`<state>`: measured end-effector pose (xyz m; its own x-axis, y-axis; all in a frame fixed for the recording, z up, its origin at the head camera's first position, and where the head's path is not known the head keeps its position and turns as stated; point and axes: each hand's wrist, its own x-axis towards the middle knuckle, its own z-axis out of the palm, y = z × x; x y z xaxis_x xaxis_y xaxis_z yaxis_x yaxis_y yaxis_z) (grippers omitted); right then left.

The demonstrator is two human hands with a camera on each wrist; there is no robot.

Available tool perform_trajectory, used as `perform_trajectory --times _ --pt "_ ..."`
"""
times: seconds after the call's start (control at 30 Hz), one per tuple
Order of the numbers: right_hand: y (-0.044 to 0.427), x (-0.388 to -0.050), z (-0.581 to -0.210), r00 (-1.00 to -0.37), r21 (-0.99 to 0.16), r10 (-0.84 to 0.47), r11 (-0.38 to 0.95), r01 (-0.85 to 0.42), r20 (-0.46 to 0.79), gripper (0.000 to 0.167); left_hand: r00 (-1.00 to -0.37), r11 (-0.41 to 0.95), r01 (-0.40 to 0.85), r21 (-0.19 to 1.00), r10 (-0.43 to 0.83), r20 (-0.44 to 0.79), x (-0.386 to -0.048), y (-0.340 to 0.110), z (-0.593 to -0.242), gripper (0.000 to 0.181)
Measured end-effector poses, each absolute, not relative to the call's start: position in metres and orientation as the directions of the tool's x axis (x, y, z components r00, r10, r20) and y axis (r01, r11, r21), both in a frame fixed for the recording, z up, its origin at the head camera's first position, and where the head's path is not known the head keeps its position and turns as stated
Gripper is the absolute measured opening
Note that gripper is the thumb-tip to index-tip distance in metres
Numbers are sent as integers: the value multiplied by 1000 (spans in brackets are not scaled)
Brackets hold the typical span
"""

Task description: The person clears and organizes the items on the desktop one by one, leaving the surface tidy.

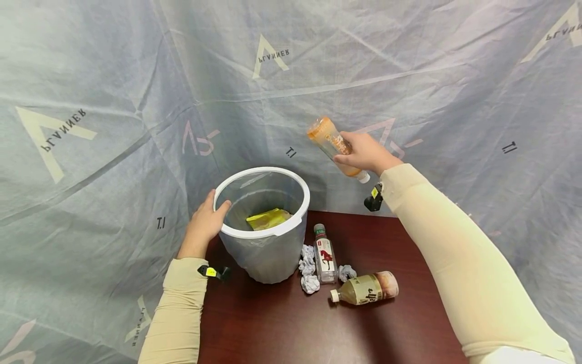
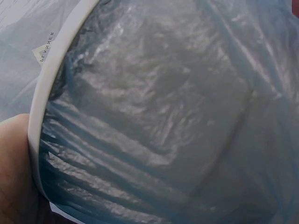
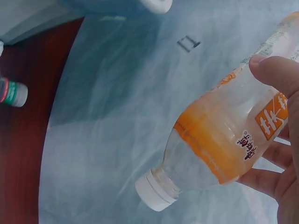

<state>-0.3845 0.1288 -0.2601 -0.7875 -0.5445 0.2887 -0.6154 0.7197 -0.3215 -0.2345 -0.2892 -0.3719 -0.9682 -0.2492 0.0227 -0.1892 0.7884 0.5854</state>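
My right hand [image 1: 364, 150] grips a clear plastic bottle [image 1: 331, 139] with an orange label, held in the air to the right of and above the bin. Its white cap [image 3: 155, 190] points down toward my wrist, and the bottle looks empty. My left hand [image 1: 207, 222] holds the white rim [image 1: 247, 234] of a translucent trash bin [image 1: 273, 258], thumb over the edge and fingers outside. A thin plastic liner [image 2: 154, 93] covers the bin wall in the left wrist view. Inside the bin lies a yellow wrapper [image 1: 269, 219].
Right of the bin, a clear bottle with a red horse label [image 1: 325, 258] lies among crumpled paper balls [image 1: 310, 284]. Nearer me lies a brown-labelled bottle [image 1: 367, 288]. All are on a dark red table [image 1: 291, 328]. Grey printed sheets [image 1: 364, 60] hang behind and beside it.
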Motion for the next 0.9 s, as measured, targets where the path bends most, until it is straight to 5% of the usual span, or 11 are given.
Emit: perform_trajectory --times 0.9 --pt "54 -365 -224 -759 -609 -487 462 -644 433 56 -968 780 -202 592 -252 1 -234 -289 -370 84"
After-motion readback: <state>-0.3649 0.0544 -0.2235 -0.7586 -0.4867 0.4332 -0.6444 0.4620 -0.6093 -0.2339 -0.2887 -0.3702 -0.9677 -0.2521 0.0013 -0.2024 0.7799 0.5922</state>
